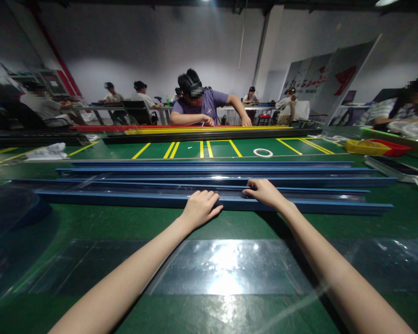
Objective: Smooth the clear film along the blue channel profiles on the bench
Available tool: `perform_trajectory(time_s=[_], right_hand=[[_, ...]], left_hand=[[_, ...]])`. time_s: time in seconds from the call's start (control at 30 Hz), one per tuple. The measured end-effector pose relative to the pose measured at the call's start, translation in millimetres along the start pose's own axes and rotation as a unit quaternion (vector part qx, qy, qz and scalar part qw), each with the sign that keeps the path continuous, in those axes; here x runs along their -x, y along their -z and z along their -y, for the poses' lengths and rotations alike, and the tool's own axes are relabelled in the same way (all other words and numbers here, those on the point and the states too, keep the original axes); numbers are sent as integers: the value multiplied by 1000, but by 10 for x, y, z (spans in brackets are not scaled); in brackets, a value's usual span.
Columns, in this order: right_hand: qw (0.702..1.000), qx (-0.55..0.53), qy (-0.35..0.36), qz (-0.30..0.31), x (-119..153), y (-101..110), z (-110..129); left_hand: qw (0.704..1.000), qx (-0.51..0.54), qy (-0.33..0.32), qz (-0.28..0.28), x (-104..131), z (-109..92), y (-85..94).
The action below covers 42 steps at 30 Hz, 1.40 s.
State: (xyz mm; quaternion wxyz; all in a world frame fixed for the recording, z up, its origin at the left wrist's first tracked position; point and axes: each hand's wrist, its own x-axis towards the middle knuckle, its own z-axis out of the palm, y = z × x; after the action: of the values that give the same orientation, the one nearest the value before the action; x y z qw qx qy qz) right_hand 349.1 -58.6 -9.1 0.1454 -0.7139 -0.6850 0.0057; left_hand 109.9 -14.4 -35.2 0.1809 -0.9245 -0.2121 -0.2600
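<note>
Here lies the nearest long blue channel strip, glossy clear film inside, flat on the green tabletop at twelve o'clock, long axis running nine to three. In from seven o'clock, the left hand rests palm down on it, fingers extended. From five, the right hand curls its fingers towards ten; whether they pinch, one cannot tell.

Glossy clear plastic sheet, smooth semi-matt blue channels, faintly shiny green tabletop
</note>
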Motion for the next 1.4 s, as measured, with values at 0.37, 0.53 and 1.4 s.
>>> perform_trajectory(time_s=[0.37, 0.53, 1.4], right_hand=[[1000, 0, -10, 8, 13, 9, 12], [1000, 1, -12, 8, 16, 20, 22], [1000, -2, -11, 12, 22, 40, 44]], left_hand=[[1000, -2, 2, 9, -3, -3, 10], [1000, -3, 1, 7, 5, -4, 6], [1000, 5, 2, 9, 3, -2, 11]])
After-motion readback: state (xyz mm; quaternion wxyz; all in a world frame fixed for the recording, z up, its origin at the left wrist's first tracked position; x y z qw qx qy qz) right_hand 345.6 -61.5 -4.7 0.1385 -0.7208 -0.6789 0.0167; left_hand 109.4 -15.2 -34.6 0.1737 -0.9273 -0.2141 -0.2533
